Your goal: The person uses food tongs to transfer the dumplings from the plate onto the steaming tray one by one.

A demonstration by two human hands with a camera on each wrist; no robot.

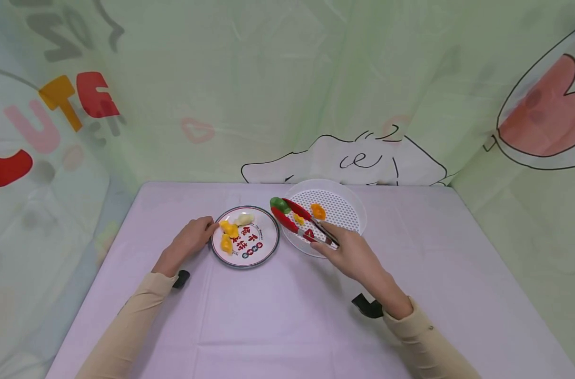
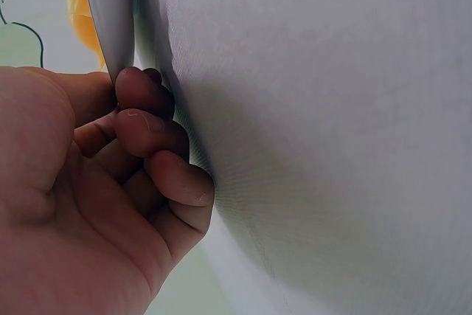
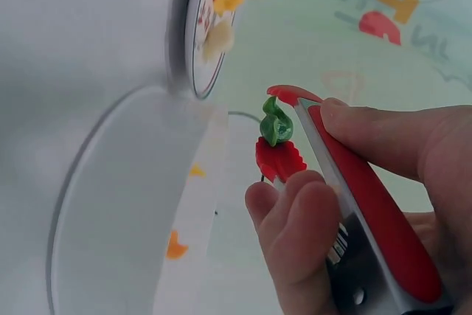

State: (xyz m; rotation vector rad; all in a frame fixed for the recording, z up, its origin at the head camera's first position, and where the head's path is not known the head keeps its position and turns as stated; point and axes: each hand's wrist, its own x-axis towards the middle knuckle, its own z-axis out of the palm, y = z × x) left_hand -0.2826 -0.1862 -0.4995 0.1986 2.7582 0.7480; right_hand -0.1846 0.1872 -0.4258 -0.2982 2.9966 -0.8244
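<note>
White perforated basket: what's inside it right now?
Inside the basket are an orange piece and a yellow piece, the latter seen between the arms of the red tongs. The tongs and right hand cover part; anything beneath them cannot be seen.
</note>
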